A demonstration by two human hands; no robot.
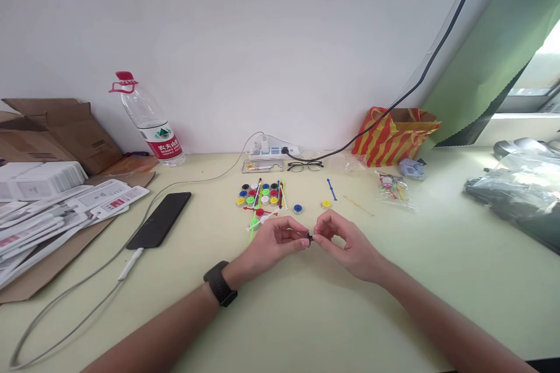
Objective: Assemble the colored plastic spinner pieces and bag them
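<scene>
My left hand (282, 239) and my right hand (345, 242) meet low over the table, fingertips pinched around a small black piece (310, 238). Its exact kind is too small to make out, and the fingers partly hide it. Beyond them lie several round coloured discs (265, 200) in rows, with thin coloured sticks across them. A blue disc (298, 208) and a yellow disc (326, 204) sit apart from that group. Further right rest a blue arrow-ended stick (331, 189) and a thin yellow stick (359, 206).
Eyeglasses (305, 166), a flat case (263, 166) and a power strip (273, 151) line the wall. A phone (161, 220) on its cable, white cards (65, 215) and a bottle (151, 125) stand left. To the right are a bagged set of pieces (395, 189) and a striped bag (389, 137).
</scene>
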